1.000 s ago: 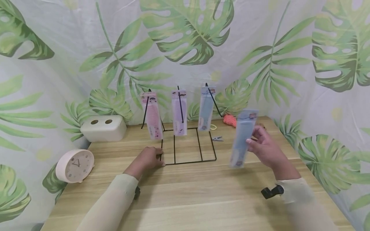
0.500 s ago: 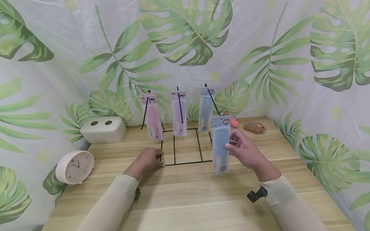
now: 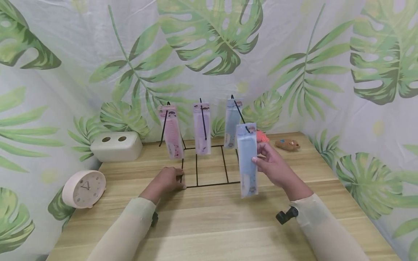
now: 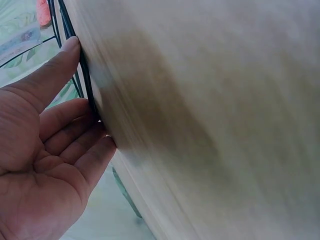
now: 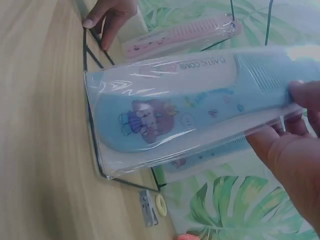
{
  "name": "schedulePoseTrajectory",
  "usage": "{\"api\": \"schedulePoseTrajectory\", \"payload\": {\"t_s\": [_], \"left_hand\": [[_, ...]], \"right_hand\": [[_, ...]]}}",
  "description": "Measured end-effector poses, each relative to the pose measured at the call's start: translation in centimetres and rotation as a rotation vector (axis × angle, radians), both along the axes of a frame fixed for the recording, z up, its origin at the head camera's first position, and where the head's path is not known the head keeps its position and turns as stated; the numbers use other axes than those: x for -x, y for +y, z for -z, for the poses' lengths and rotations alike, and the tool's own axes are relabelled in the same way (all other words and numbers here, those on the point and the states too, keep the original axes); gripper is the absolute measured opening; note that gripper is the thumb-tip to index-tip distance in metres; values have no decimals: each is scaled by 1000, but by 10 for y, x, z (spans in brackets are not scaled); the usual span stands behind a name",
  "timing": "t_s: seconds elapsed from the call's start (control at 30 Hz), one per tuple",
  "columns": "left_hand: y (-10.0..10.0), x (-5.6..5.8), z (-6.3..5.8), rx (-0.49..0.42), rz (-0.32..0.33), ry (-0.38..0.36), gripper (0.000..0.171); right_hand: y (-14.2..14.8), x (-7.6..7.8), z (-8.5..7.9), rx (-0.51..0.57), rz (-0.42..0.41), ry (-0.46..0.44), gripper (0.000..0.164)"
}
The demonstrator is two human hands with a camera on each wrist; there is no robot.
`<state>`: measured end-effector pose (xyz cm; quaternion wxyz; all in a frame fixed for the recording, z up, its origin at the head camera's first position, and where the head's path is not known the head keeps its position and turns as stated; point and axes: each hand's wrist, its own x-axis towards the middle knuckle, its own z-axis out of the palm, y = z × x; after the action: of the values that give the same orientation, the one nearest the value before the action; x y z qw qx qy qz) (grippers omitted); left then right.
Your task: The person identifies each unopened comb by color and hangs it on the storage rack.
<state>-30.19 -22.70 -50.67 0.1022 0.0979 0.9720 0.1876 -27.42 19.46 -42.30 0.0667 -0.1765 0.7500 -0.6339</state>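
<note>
In the head view, my right hand (image 3: 272,165) pinches a blue plastic comb in a clear packet (image 3: 247,159) by its right edge, thumb in front. The packet hangs upright, and the tip of a rack hook shows at its top. My left hand (image 3: 168,178) holds the front left corner of a black wire display rack (image 3: 212,185), thumb and fingers at the base wires (image 4: 85,70) in the left wrist view. On the hooks hang pink comb packets (image 3: 172,132), a purple comb packet (image 3: 202,128) and another blue comb packet (image 3: 232,121) farther back.
A pink-white alarm clock (image 3: 85,188) and a white box with two holes (image 3: 116,146) stand at the left. Behind my right hand are coral yarn (image 3: 262,136) and a brown toy (image 3: 287,144). A grey clip (image 5: 148,207) and yellow ring (image 5: 160,205) lie beside the rack.
My right hand has carried the blue comb packet leftward to the front of the right hook, then slightly up, so the hook tip now shows at its top. The left hand stays on the rack.
</note>
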Motion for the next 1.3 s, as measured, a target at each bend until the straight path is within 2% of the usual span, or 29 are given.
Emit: {"api": "schedulePoseTrajectory", "payload": {"t_s": [0.27, 0.43, 0.53, 0.83, 0.93, 1.13, 1.3], "left_hand": [[-3, -2, 3, -17, -9, 2, 66], [-4, -2, 6, -9, -9, -4, 66], [-3, -2, 6, -6, -10, 0, 66], [-2, -3, -1, -9, -13, 1, 66], [-2, -3, -2, -10, -10, 1, 66], [-2, -4, 0, -21, -10, 2, 66], [-1, -4, 0, -36, -15, -2, 66]], "right_hand": [[-34, 39, -18, 12, 198, -94, 38], [-49, 61, -26, -62, 240, -82, 46], [-55, 72, -27, -52, 250, -91, 50], [-60, 99, -15, -5, 286, -102, 42], [-60, 107, -9, -14, 302, -71, 36], [-60, 120, -1, -67, 328, 46, 29], [-58, 123, 3, -71, 334, 50, 30]]}}
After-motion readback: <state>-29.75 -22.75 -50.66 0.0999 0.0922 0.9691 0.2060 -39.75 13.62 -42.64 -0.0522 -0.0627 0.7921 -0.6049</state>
